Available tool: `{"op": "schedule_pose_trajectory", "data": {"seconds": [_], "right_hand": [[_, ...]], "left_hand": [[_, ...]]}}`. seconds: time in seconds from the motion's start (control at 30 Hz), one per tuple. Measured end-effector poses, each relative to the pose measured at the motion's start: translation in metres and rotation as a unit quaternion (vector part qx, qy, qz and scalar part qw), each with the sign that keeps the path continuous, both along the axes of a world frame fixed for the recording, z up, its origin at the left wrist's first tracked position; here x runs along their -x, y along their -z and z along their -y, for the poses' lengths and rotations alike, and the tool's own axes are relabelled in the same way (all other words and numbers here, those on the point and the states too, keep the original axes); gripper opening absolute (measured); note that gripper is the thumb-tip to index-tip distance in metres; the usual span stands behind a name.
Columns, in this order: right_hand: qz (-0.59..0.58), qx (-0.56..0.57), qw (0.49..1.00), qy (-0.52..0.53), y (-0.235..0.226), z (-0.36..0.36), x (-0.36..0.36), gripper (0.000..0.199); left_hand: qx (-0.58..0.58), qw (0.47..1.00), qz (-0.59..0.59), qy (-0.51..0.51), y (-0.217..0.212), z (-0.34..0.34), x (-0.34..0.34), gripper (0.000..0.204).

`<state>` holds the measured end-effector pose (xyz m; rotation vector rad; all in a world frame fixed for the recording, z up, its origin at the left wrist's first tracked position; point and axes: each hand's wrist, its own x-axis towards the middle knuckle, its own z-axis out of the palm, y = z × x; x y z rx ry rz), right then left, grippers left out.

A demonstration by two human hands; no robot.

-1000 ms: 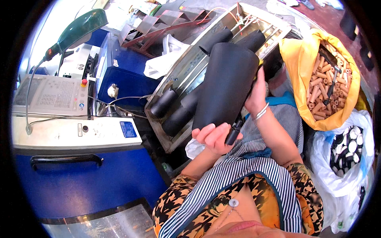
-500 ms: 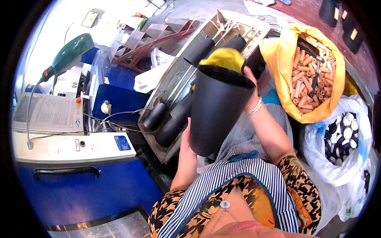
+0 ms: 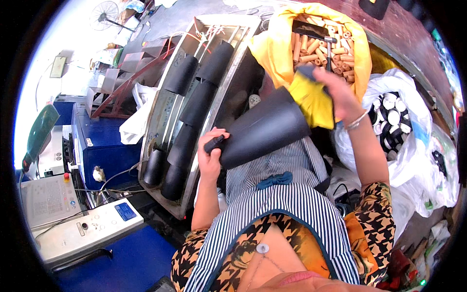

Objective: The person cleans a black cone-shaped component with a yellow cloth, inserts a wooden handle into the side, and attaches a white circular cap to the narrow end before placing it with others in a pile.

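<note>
The big black tube (image 3: 265,129) lies tilted between the two hands. The left hand (image 3: 210,155) has its fingers curled tight on the thin end, with a small black stub (image 3: 214,143) by them; I can't tell if the stub is part of the tube. At the wide end, a yellow cloth (image 3: 314,104) hangs just under the right hand (image 3: 340,97). That hand is blurry, so I can't tell if its fingers pinch the cloth. This tube looks partway done. Left of the left fingers, more black tubes (image 3: 199,102) lie in a long box (image 3: 158,198); whether those are finished doesn't show.
</note>
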<state>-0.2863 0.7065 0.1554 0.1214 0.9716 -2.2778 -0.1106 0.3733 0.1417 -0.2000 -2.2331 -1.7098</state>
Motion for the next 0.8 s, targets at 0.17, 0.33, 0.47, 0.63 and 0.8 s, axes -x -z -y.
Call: {"op": "schedule_pose_trajectory", "data": {"seconds": [0.17,0.33,0.47,0.63,0.8], "right_hand": [[-0.347,-0.578,0.703,0.227,0.028,-0.066,0.069,0.03],[-0.505,-0.812,0.287,0.058,0.056,-0.03,0.043,0.028],[-0.496,-0.823,0.275,0.031,0.112,-0.015,0.029,0.022],[-0.479,-0.813,0.325,0.062,0.094,-0.012,0.029,0.018],[-0.48,-0.573,0.642,0.169,-0.023,0.015,-0.025,0.016]], "left_hand": [[0.014,0.992,0.09,0.085,0.041,-0.008,-0.007,0.044],[-0.052,0.984,0.161,0.064,0.063,-0.002,-0.035,0.053],[-0.183,0.964,0.192,0.03,0.045,-0.013,-0.03,0.057],[-0.283,0.929,0.231,-0.068,0.055,-0.011,-0.031,0.048],[-0.273,0.925,0.245,-0.103,0.059,-0.015,-0.034,0.045]]}}
